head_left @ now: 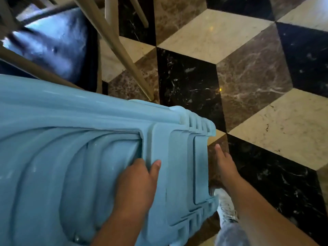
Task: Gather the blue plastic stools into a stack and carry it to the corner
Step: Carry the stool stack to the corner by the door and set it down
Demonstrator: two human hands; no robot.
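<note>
Ahead: a chair (pixel 58 41) with a dark glossy seat and pale slanted legs stands close in my path.
Floor (pixel 248 68): polished marble, black, brown and cream cube pattern.
Stools (pixel 71 148): smooth blue plastic stack (pixel 177 139), nested, tilted, bottom left.
Left hand (pixel 136 183): I grip its cut-out edge.
Right hand (pixel 224 162): fingers straight, free, beside the stack.
Below: my grey shoe (pixel 225 205).

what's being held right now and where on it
The left hand grips the stack of blue stools by the edge of a side opening, fingers hooked inside. The right hand hangs free, holding nothing.
</note>
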